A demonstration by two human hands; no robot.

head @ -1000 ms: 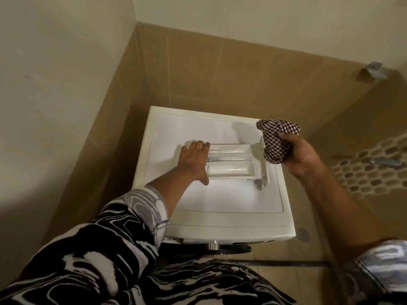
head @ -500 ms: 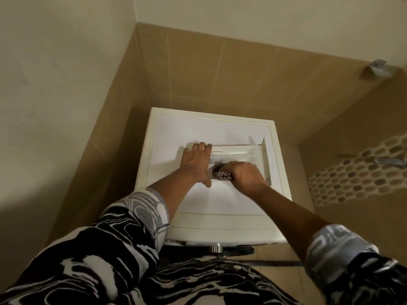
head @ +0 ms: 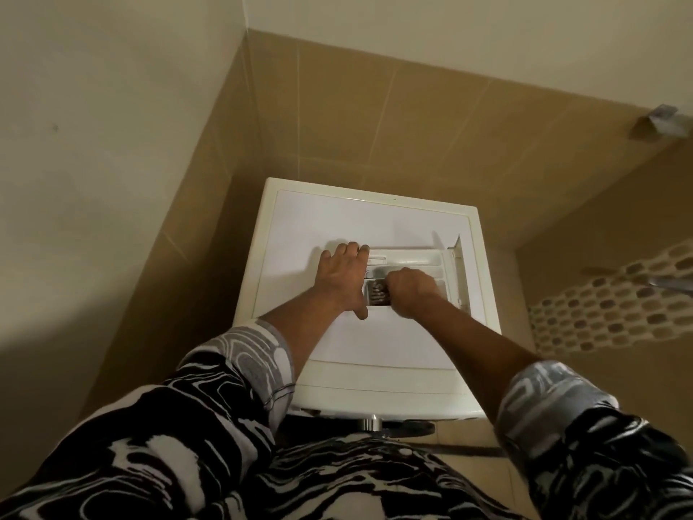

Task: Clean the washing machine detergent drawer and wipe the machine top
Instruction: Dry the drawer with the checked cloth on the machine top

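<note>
In the head view, a white machine (head: 337, 227) is seen from above, set in a corner of tan tiles (head: 375, 125). Its top is flat, pale and glossy, framed by a cream rim. The drawer (head: 412, 258) is laid on that top, right of the middle, with its long side running left to right. It is an off-white plastic tray split into long compartments, with a small reddish mark at its far left end. Its front panel (head: 455, 257) stands upright at the right end, near the machine's right edge. The left hand (head: 343, 277) is laid flat on the top with fingers straight, fingertips at the drawer's left end and thumb stretched toward the near side. The right hand (head: 410, 290) is curled round a dark checked cloth (head: 378, 294), which is pressed into the near compartment toward the drawer's left. Only a small patch of cloth is shown between the two hands. Both forearms are bare below black-and-white patterned sleeves (head: 240, 362). A mosaic strip (head: 607, 313) is seen on the right wall.
</note>
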